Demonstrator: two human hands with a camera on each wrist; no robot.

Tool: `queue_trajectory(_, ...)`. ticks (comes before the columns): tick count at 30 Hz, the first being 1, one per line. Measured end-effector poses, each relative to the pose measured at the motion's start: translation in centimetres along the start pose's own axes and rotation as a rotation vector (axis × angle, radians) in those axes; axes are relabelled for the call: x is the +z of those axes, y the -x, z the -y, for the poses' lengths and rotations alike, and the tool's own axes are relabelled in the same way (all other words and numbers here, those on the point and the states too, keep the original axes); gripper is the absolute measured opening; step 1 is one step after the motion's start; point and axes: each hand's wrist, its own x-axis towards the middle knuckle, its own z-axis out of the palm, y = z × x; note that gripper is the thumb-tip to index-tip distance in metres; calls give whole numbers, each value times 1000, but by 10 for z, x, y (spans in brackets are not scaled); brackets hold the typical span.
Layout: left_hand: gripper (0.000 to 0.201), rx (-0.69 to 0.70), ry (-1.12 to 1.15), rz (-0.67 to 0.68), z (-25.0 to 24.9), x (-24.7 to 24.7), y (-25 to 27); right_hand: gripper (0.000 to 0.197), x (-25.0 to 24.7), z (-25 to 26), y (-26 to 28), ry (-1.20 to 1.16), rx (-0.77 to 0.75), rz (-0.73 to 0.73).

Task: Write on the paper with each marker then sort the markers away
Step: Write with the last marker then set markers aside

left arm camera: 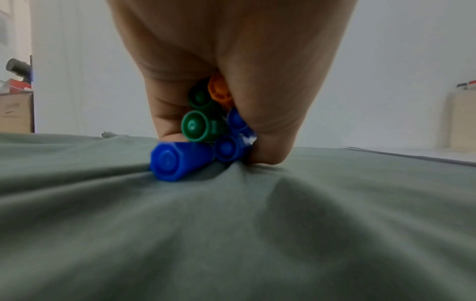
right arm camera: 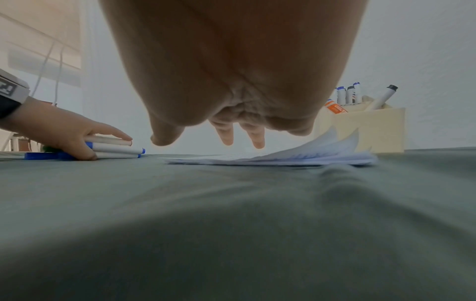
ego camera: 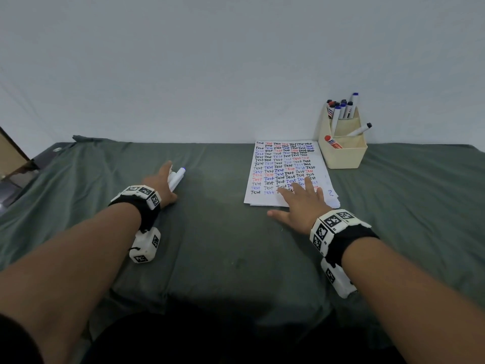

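My left hand (ego camera: 164, 183) rests on the green cloth and grips a bundle of markers (ego camera: 176, 178). The left wrist view shows their blue, green and orange caps (left arm camera: 198, 126) bunched under the palm. From the right wrist view the white barrels (right arm camera: 113, 149) lie under the left hand's fingers (right arm camera: 77, 138). My right hand (ego camera: 301, 203) lies open, fingers spread over the near edge of the paper (ego camera: 283, 166), a white stack covered with rows of "Test" in black, red and blue. The paper's sheets (right arm camera: 296, 156) curl up at the right.
A cream plastic organizer (ego camera: 343, 153) stands behind the paper's far right corner against the wall, with several markers upright in its back cell and others lying in the front cells. A green cloth (ego camera: 210, 232) covers the table. Cardboard boxes (left arm camera: 15, 112) sit off the left end.
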Motion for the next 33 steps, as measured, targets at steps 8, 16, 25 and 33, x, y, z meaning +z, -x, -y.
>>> queue_trajectory(8, 107, -3, -57, 32, 6, -6, -6, 90, 1, 0, 0, -9, 15, -1)
queue_trajectory(16, 97, 19, 147, -92, 13, -24, 1, 89, -3, -3, -1, -45, 8, -31)
queue_trajectory(25, 91, 204, 320, -10, -101, -44, 14, 91, -28, -76, 10, -61, 260, -35)
queue_trajectory(33, 93, 351, 355, 204, -247, -10, 42, 97, -16, -111, 24, -73, 367, 25)
